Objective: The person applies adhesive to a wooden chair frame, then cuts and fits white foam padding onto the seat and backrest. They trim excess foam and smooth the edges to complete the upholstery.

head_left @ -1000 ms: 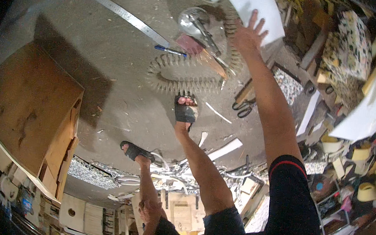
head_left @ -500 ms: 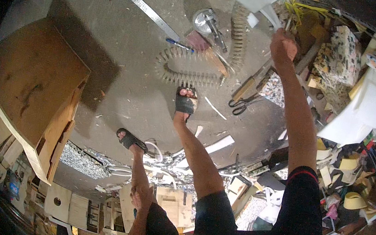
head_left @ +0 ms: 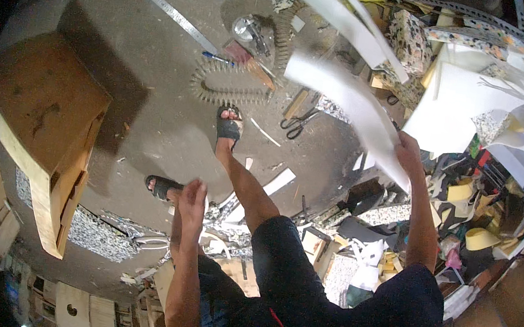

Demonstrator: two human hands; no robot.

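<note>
My right hand (head_left: 410, 153) grips a long, curved white foam strip (head_left: 347, 96) near its lower end. The strip slants up and left over the floor, blurred by motion. My left hand (head_left: 191, 206) is raised above my left foot, its fingers loosely stretched out with nothing visible in them. Beyond the held strip, more white foam pieces (head_left: 334, 13) hang or lie toward the far right. Scissors with black handles (head_left: 297, 125) lie on the floor left of the strip, beside a wooden-handled tool (head_left: 295, 104).
A wooden frame (head_left: 43, 100) stands at left. A metal ruler (head_left: 178, 21), a blue pen (head_left: 218, 58), a coiled hose (head_left: 227, 98) and a round metal tool (head_left: 251, 33) lie on the floor. Speckled foam blocks (head_left: 410, 43), white sheets (head_left: 452, 108) and scraps (head_left: 459, 192) crowd the right.
My right hand has come back toward me and now holds the white foam strip, drawn from the far pile. My left hand has lifted forward from beside my left knee.
</note>
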